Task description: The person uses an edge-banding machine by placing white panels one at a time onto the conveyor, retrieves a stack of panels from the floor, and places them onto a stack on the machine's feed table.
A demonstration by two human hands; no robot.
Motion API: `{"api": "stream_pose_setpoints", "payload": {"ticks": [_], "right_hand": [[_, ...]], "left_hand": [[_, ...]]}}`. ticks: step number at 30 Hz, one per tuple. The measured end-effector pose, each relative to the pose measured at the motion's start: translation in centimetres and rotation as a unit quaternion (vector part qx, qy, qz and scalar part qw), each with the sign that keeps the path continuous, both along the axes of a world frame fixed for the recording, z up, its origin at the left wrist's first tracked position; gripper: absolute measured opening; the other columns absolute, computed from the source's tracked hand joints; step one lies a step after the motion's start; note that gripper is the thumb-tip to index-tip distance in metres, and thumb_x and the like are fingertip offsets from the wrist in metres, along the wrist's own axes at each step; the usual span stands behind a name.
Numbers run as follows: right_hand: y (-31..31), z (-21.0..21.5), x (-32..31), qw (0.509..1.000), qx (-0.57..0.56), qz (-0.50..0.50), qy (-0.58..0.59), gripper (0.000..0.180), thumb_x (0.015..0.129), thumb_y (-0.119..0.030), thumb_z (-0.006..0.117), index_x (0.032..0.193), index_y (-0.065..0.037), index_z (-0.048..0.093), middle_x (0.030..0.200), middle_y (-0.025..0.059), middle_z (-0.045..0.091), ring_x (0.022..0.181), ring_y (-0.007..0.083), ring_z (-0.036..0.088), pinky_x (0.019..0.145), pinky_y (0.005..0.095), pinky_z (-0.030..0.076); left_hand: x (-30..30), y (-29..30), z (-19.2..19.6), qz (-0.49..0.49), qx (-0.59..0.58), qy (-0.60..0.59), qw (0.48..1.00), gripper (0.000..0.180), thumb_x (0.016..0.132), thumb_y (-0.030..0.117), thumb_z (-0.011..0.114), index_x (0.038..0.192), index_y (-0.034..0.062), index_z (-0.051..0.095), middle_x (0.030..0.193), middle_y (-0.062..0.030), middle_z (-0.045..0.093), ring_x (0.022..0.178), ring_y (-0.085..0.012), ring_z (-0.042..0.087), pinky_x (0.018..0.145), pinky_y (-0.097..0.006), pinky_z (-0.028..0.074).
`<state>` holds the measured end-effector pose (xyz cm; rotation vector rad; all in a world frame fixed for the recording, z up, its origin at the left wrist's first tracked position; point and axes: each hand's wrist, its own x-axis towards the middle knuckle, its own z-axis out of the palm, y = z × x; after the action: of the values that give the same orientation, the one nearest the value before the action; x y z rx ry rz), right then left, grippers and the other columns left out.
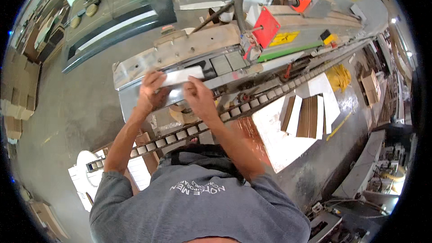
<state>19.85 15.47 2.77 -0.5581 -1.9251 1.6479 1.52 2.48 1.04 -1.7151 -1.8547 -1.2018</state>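
Note:
A narrow white board strip (183, 75) lies along the metal infeed of a long grey machine (198, 47). My left hand (150, 91) is pressed on the strip's left end with fingers curled over it. My right hand (198, 95) grips the strip's lower edge just right of the middle. Both forearms reach up from my grey shirt at the bottom of the view. A chain of pale square conveyor pads (252, 103) runs diagonally under my hands.
A stack of white and brown board pieces (306, 117) lies on a white panel (274, 139) to my right. A red guard (266, 27), black hose (238, 4) and control panel (112, 0) sit farther up the machine. Cardboard stacks (20, 90) stand far left.

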Motion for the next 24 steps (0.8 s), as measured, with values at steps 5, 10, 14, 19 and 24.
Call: {"api": "stream_pose_setpoints", "payload": {"ticks": [5, 10, 14, 19, 24], "right_hand": [[-3.8, -3.8, -4.6, 0.953, -0.3, 0.028, 0.024, 0.071, 0.098, -0.01, 0.062, 0.156, 0.003, 0.023, 0.136, 0.0207, 0.052, 0.096, 0.0172, 0.062, 0.076, 0.0309, 0.06], [-3.7, -2.7, -6.8, 0.956, -0.288, 0.045, 0.024, 0.06, 0.098, -0.011, 0.061, 0.145, 0.011, 0.031, 0.133, 0.0203, 0.053, 0.098, 0.017, 0.063, 0.073, 0.0291, 0.06], [-3.6, -2.2, -6.7, 0.964, -0.258, 0.062, -0.001, 0.057, 0.098, -0.013, 0.061, 0.141, 0.012, 0.033, 0.133, 0.0212, 0.054, 0.094, 0.017, 0.065, 0.07, 0.0287, 0.059], [-3.5, -2.0, -5.5, 0.973, -0.225, 0.044, 0.019, 0.07, 0.097, -0.019, 0.063, 0.149, 0.01, 0.026, 0.133, 0.0229, 0.055, 0.084, 0.0183, 0.068, 0.068, 0.029, 0.059], [-4.1, -4.0, -7.0, 0.983, -0.167, 0.071, 0.02, 0.081, 0.097, -0.026, 0.06, 0.152, 0.013, 0.015, 0.13, 0.0246, 0.057, 0.082, 0.0188, 0.066, 0.065, 0.0288, 0.059]], "left_hand": [[-0.2, -0.7, 1.9, 0.167, -0.073, 0.038, 0.983, 0.042, 0.063, 0.011, 0.088, 0.103, 0.0112, 0.075, 0.107, -0.0129, 0.065, 0.101, -0.0376, 0.059, 0.088, -0.049, 0.046], [-1.5, -3.3, 0.3, 0.217, -0.077, 0.007, 0.973, 0.038, 0.067, 0.012, 0.088, 0.103, 0.0106, 0.077, 0.091, -0.0078, 0.064, 0.086, -0.0295, 0.058, 0.079, -0.045, 0.044], [-1.6, -3.5, -0.1, 0.198, -0.089, -0.028, 0.976, 0.038, 0.069, 0.012, 0.087, 0.105, 0.0092, 0.076, 0.089, -0.0091, 0.063, 0.084, -0.0296, 0.058, 0.079, -0.043, 0.045], [-1.2, -3.1, -0.6, 0.179, -0.097, -0.094, 0.974, 0.039, 0.071, 0.009, 0.086, 0.109, 0.0079, 0.076, 0.085, -0.0105, 0.061, 0.081, -0.0294, 0.058, 0.072, -0.039, 0.047], [-1.5, -4.2, -0.7, 0.168, -0.074, -0.095, 0.978, 0.034, 0.076, 0.0, 0.082, 0.109, 0.005, 0.075, 0.082, -0.0088, 0.057, 0.074, -0.0243, 0.055, 0.065, -0.034, 0.047]]}}
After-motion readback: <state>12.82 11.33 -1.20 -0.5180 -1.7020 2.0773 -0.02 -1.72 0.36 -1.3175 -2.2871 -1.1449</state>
